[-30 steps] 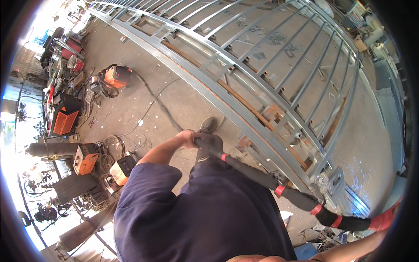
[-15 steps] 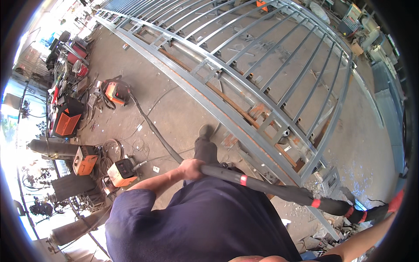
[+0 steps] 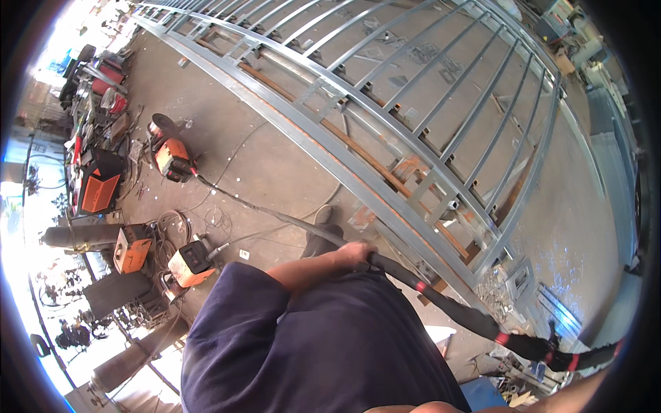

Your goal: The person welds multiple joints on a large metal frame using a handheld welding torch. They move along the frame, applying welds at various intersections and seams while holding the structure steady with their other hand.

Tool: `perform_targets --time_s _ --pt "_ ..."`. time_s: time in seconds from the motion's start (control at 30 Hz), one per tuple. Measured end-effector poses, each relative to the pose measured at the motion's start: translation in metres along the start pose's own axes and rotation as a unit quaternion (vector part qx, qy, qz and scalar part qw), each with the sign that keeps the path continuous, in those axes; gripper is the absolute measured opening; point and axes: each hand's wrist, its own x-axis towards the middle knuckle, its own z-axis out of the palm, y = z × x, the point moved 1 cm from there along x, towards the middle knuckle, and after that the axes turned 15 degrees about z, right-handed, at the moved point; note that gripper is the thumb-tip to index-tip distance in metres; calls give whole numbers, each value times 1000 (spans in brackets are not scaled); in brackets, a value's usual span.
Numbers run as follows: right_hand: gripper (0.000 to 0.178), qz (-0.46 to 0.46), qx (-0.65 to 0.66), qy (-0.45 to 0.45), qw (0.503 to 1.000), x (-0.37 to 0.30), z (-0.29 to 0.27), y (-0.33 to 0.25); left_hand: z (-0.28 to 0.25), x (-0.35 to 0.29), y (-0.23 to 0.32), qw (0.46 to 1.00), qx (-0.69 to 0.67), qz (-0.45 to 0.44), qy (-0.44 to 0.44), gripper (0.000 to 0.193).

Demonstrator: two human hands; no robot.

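Observation:
My left hand (image 3: 354, 254) is wrapped around a thick black sleeved cable (image 3: 451, 308) in front of my body. Red tape bands ring the cable at intervals. To the left its thinner stretch runs across the floor to an orange and black machine (image 3: 172, 157), which looks like a wire feeder. On the other side the cable sags toward the lower right rim, where my right forearm (image 3: 568, 398) shows. My right hand lies beyond the picture's edge, so its grip is hidden.
A long grey metal frame with parallel bars (image 3: 406, 155) stretches diagonally ahead of me. Orange welding-type machines (image 3: 191, 265), gas cylinders (image 3: 82, 235) and loose cables stand at left. Metal scraps (image 3: 520, 279) lie at the right, and a cluttered heap (image 3: 103, 89) lines the far left.
My left hand has moved right, carrying the cable with it. The cable's left stretch is pulled straighter, and the orange and black machine has turned. My right forearm has dropped lower at the rim.

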Motion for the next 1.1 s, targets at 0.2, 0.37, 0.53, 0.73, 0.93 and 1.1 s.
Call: perform_targets --time_s 0.2,0.37,0.53,0.73,0.93,1.1 --pt "52 -103 69 -41 991 -85 39 -93 -77 -41 15 997 31 -71 1 60" --pt "52 -192 170 -339 905 -313 92 -226 -188 -46 -8 968 61 -92 224 33" --pt "58 -194 0 -659 726 -569 151 -314 -301 3 -57 875 266 -41 402 57" --pt "70 -384 -18 -624 680 -675 234 -329 -326 41 -101 894 339 -140 257 78" --pt "69 -431 -69 -566 699 -713 290 -328 -326 43 -107 903 308 -126 272 75" --pt "70 -438 -53 -563 699 -727 302 -333 -328 42 -109 903 299 -120 284 75"
